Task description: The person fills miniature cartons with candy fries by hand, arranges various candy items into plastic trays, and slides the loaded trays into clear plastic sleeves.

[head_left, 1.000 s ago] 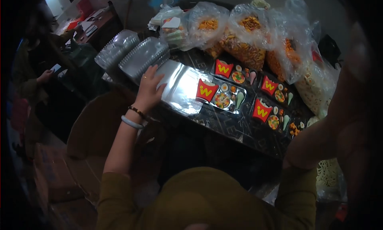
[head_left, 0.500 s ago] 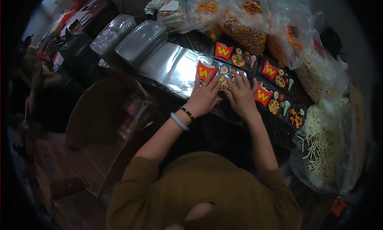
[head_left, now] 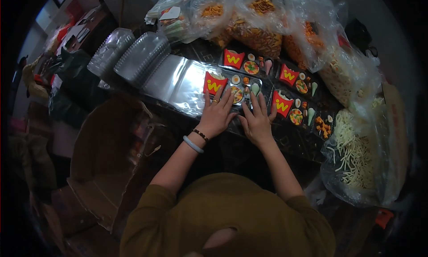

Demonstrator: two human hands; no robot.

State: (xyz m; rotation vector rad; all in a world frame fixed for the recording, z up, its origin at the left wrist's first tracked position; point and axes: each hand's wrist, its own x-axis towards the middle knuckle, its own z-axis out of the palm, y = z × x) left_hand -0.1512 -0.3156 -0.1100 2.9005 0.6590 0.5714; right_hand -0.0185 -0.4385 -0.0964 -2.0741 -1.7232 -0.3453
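My left hand, with a ring, dark beads and a pale bangle, rests open with its fingertips at the near edge of a clear plastic tray. That tray holds a red fries box with a yellow mark, a small egg, a toy pizza and a pale green cone. Fingers stretched, my right hand lies at the tray's near right side, its fingertips by the cone. Parts of the tray's near edge are hidden under both hands.
Shiny film sheets and stacked clear lids lie to the left. More filled trays sit right. Bags of small pieces line the back; a bag of pale strips is at right. An open carton stands lower left.
My view has shifted, so the table appears further left. My right hand has drawn back toward me, uncovering the green cone and small pieces in the tray. My left hand stays by the fries box.
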